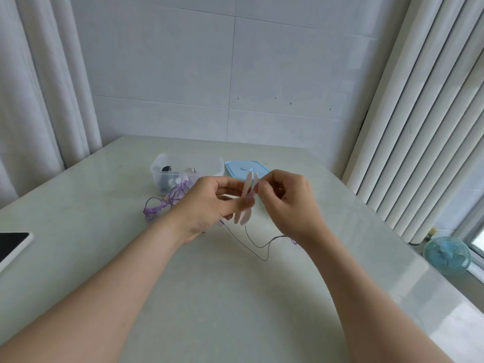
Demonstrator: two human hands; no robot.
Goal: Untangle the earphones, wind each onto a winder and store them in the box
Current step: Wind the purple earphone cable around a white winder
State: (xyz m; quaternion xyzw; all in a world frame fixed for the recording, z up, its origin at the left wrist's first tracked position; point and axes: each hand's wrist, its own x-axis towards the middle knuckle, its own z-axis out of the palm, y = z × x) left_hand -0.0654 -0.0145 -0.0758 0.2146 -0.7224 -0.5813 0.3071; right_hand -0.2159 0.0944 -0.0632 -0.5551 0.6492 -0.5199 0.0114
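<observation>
A shiny pale surface (209,297) stands before a white tiled wall (235,74), with white curtains (419,113) at its left and right and a small blue fan (446,255) past its right edge.

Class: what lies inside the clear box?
Inside the clear box: a dark item and pale small pieces, blurred. The left hand and purple cable cover its lower front.

No text, label, brand, number or sign could be read; a few pale marks on a small black object (166,169) inside the clear rectangular plastic box (207,163) were too small to make out.
</observation>
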